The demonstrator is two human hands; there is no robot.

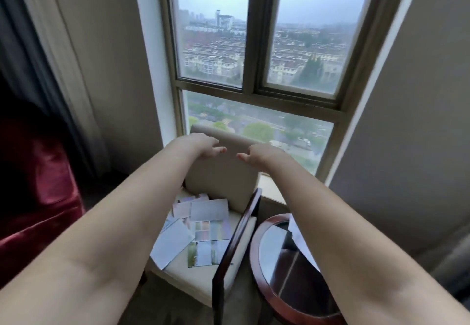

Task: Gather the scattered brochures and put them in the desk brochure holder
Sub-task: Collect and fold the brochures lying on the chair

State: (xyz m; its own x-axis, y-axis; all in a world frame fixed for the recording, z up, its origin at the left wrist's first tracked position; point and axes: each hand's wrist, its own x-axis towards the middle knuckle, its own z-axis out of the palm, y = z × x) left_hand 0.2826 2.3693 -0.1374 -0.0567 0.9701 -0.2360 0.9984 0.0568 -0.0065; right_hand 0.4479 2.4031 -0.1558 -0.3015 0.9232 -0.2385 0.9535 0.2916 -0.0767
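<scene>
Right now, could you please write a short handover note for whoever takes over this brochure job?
Left hand: empty, fingers loosely curled, stretched out in front of the chair back.
Right hand: empty too, held level with the left, a small gap between them.
Brochures: all scattered, overlapping, on the chair seat below the arms.
Round table: to the right of the chair; something white lies on it, mostly hidden by the right arm.
Brochure holder: not in view.
Done: nothing gathered.
Left: collect the brochures, find the holder, load it.
</scene>
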